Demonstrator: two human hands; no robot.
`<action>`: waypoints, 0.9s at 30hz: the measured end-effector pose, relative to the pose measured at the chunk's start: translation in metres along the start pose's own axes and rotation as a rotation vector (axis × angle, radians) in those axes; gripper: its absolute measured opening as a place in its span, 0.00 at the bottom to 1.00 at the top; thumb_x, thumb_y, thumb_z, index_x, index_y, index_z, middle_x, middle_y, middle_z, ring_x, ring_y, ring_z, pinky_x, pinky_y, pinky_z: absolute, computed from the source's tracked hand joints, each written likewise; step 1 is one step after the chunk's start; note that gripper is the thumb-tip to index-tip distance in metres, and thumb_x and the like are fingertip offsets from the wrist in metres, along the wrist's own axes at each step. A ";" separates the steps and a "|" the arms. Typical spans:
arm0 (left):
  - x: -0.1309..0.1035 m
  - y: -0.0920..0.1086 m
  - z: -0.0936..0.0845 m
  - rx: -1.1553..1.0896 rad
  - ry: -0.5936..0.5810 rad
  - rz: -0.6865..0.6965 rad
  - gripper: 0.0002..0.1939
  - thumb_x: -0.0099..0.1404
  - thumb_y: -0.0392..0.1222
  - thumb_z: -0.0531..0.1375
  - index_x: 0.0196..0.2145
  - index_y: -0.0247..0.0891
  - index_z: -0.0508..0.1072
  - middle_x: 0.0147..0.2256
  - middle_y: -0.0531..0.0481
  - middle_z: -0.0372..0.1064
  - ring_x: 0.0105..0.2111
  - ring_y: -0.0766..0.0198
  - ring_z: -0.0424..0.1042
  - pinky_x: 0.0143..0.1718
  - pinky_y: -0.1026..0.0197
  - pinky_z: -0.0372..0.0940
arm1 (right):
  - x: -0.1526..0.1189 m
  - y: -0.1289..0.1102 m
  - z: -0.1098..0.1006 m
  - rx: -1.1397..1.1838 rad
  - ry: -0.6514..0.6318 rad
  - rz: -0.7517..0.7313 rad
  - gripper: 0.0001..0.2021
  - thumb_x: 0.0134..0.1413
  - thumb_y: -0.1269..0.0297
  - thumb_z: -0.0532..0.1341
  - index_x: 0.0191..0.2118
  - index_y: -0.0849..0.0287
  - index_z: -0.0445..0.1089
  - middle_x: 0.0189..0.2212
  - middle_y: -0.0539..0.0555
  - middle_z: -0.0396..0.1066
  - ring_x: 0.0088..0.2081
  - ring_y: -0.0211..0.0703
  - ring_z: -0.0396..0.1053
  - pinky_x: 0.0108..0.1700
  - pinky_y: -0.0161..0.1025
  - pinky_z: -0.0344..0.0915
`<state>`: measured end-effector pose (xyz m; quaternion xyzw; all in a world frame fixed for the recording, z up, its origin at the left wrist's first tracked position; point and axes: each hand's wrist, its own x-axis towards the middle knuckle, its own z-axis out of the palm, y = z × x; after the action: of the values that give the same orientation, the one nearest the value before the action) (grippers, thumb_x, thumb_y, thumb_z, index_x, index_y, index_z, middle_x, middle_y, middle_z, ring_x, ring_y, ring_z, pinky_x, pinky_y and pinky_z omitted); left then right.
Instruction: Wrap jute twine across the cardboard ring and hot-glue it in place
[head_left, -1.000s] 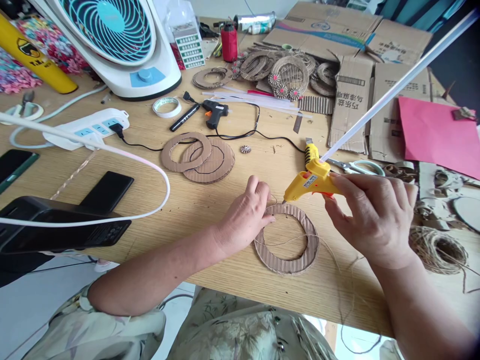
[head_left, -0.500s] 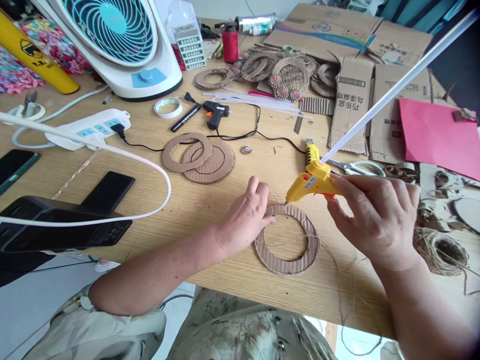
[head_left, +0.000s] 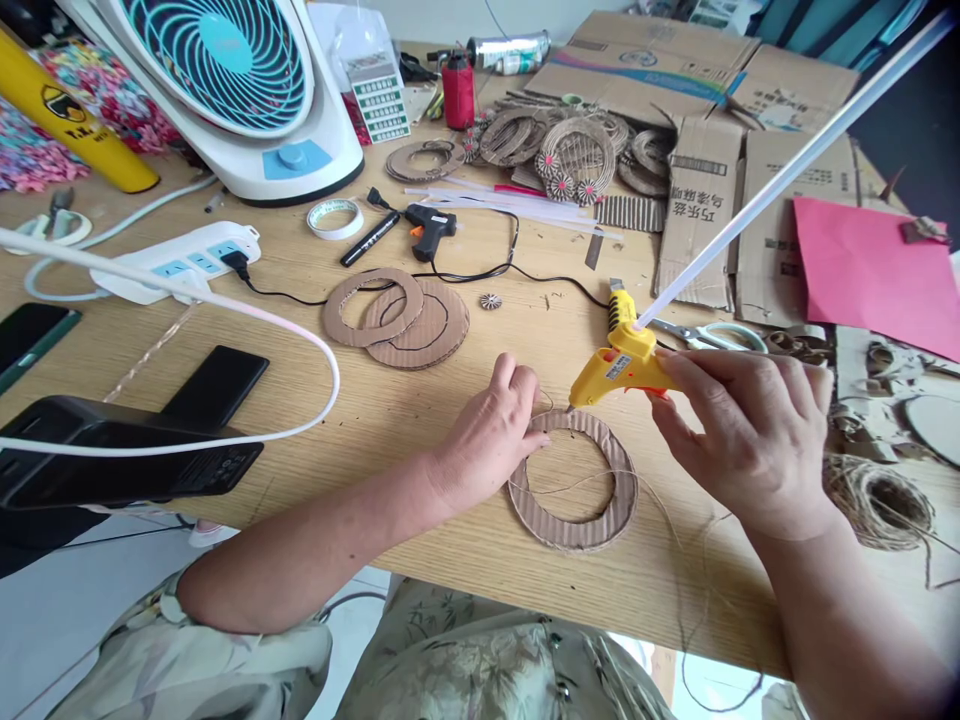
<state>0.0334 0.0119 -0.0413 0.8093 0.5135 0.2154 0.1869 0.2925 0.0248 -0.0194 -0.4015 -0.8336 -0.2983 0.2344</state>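
Two hands, both at one cardboard ring. Right hand [head_left: 750, 430]: grip closed round the handle of a yellow glue gun [head_left: 619, 372], long translucent glue stick [head_left: 795, 175] slanting up from its back end, nozzle pointing down at the ring's far rim; contact can't be told. Left hand [head_left: 491, 430]: fingers curled in, thumb on the ring's upper left; fingertips partly hidden, can't tell what the grip pinches. Cardboard ring [head_left: 581, 535]: brown, flat, ridged face up, slightly uneven cut, lying near the bench's front edge. Thin tan twine [head_left: 570, 487] crosses its opening and trails right, over the edge.

Room, big to small: bench [head_left: 375, 430] shows open wood behind the left hand, as far as a cardboard disc [head_left: 442, 325] with a pen-drawn circle, another ring [head_left: 332, 315] overlapping it. Right side tighter: twine ball [head_left: 847, 490] just beside the right wrist, scissors [head_left: 739, 335] just beyond the right hand. Only a narrow strip of wood between ring and front edge.
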 end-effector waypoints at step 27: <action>-0.001 -0.003 0.003 0.000 0.016 0.021 0.26 0.55 0.32 0.73 0.39 0.39 0.58 0.43 0.48 0.57 0.45 0.55 0.75 0.38 0.57 0.75 | 0.001 -0.002 0.002 0.001 -0.013 0.015 0.31 0.55 0.64 0.66 0.64 0.49 0.60 0.42 0.56 0.75 0.37 0.50 0.67 0.41 0.47 0.57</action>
<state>0.0322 0.0117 -0.0455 0.8128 0.5065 0.2239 0.1806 0.2902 0.0261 -0.0203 -0.4094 -0.8324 -0.2934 0.2313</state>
